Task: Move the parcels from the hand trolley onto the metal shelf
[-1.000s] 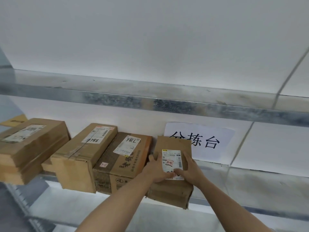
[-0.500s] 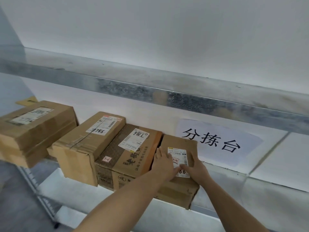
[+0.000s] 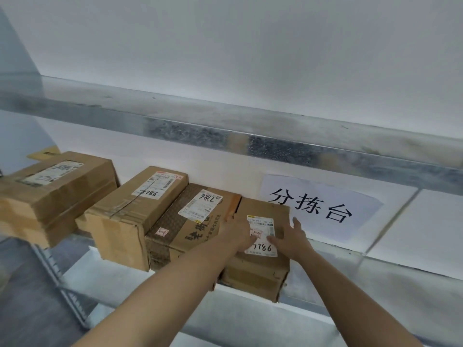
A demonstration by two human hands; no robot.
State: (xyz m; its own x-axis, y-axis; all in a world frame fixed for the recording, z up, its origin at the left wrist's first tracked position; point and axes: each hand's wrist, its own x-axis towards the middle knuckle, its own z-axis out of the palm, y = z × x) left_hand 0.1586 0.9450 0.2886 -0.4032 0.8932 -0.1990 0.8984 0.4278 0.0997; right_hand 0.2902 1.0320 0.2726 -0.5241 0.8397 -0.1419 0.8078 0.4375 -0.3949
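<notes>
Fingers (image 3: 297, 222) of the left hand (image 3: 236, 234) and right hand (image 3: 290, 237) lie straight and spread, curled round nothing. They press flat on the parcel (image 3: 260, 271) beneath them, likely to seat it on the metal shelf (image 3: 338, 269), snug against the patterned box (image 3: 175, 229) left of them. Its long axis runs onward from the fingers toward the wall (image 3: 225, 46), label (image 3: 261, 246) up.

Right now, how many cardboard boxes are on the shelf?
4: far-left box, second box, third box, right box under left hand and right hand. A yellowish corner behind the far-left box may be another.
</notes>
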